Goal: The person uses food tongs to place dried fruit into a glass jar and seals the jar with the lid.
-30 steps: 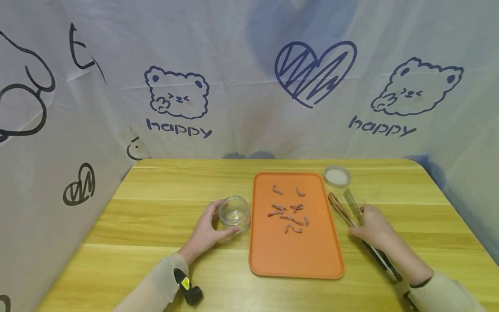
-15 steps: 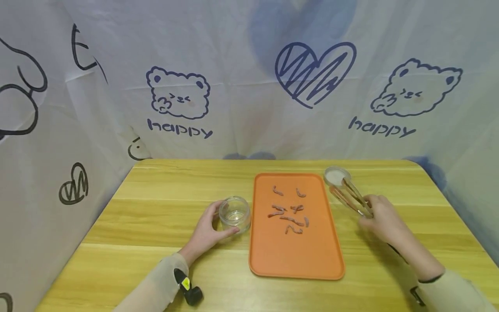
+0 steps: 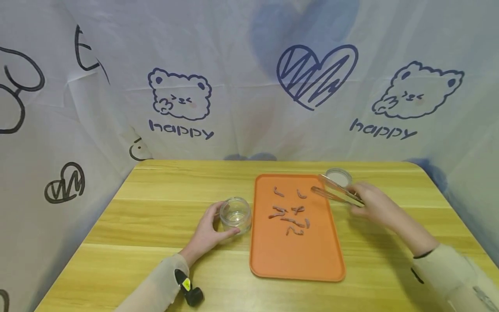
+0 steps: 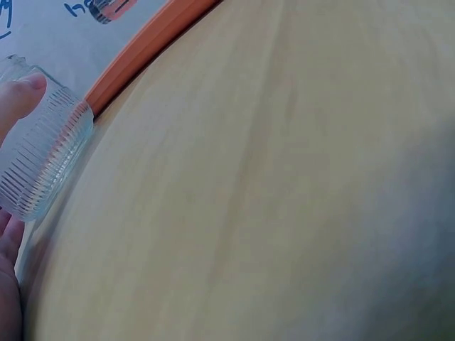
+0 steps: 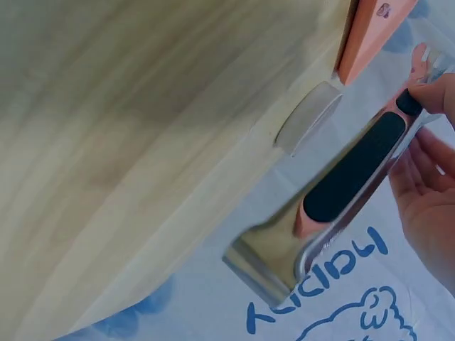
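My left hand (image 3: pixel 208 232) grips a clear glass jar (image 3: pixel 235 219) by its sides, thumb at the front; the jar stands by the tray's left edge. Ribbed glass shows on the jar (image 4: pixel 50 153) in the left wrist view. My right hand (image 3: pixel 373 204) holds metal tongs (image 3: pixel 336 186) with black grip pads (image 5: pixel 355 167). The tongs' arms are spread, with their tips over the tray's far right corner. Several thin, curled reddish-brown pieces (image 3: pixel 293 221) lie scattered on the orange tray (image 3: pixel 296 260). Nothing shows between the tongs' tips.
A round lid (image 3: pixel 338 177) with a clear rim lies behind the tray's right corner, close under the tongs. The wooden table (image 3: pixel 175 182) ends at a printed cloth backdrop (image 3: pixel 241 78). A black wrist device (image 3: pixel 189 288) sits on the left sleeve.
My right hand has lifted the tongs off the table, turned them and brought their tips left over the tray. The left hand and jar stay put.
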Available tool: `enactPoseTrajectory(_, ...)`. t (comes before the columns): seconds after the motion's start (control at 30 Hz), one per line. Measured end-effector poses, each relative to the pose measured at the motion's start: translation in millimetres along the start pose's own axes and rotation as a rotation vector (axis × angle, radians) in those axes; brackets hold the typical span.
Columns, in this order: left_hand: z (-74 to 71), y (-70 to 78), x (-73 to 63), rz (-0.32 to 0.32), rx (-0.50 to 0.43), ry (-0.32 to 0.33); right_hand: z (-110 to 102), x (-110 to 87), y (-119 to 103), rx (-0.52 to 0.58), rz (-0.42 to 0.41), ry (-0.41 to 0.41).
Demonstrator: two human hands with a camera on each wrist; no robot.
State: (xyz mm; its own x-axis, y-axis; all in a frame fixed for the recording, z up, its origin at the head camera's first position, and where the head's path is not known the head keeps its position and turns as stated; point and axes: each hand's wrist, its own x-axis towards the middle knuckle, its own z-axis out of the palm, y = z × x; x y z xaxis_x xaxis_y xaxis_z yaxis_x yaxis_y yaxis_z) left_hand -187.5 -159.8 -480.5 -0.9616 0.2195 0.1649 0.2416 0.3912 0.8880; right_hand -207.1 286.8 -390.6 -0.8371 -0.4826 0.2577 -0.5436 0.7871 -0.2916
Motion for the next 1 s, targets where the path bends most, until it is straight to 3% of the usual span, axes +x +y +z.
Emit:
enactPoseTrajectory(0.33,1.6,-0.1,-0.7,0.005,-0.003,-0.001,10.4,16.3,5.6,-0.04,-0.12,-0.068)
enactPoseTrajectory(0.7,2.0,-2.0,-0.7,0.012,0.007,0.006,19.7,23.1,6.7,-0.057,-0.132,-0.031)
enactPoseTrajectory(1.0,2.0,-4.1,-1.4,0.018,0.008,0.013,23.7,28.7,5.1,-0.067,-0.087,-0.036)
